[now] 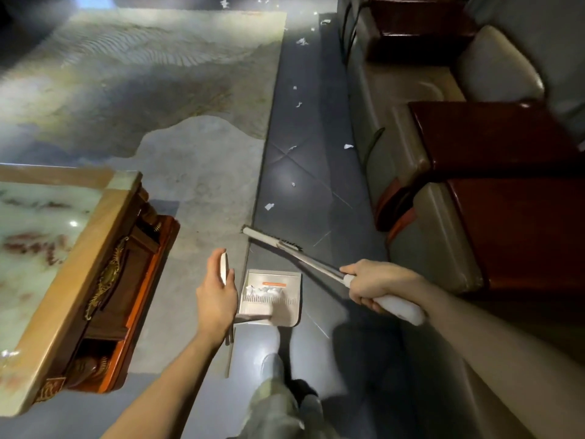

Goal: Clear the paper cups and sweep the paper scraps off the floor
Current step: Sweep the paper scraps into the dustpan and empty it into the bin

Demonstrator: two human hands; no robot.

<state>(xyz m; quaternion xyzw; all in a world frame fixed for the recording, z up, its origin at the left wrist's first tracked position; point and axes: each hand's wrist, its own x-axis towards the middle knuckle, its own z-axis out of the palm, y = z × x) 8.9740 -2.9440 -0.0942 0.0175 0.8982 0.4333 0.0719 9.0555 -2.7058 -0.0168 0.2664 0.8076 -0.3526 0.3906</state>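
My right hand (375, 285) grips the white handle of a broom (304, 259); its dark bristle head rests on the grey floor just ahead of the dustpan. My left hand (217, 296) holds the top of the dustpan's upright handle. The pale dustpan (269, 297) sits on the floor between my hands with crumpled white paper scraps (264, 291) inside. More white paper scraps (269, 206) lie scattered along the dark floor strip ahead, others (301, 41) farther away. No paper cups are in view.
A marble-topped wooden table (63, 245) stands at the left. A sofa with dark red wooden armrests (487, 134) runs along the right. A patterned rug (142, 74) covers the floor ahead left. My leg and shoe (278, 394) are below.
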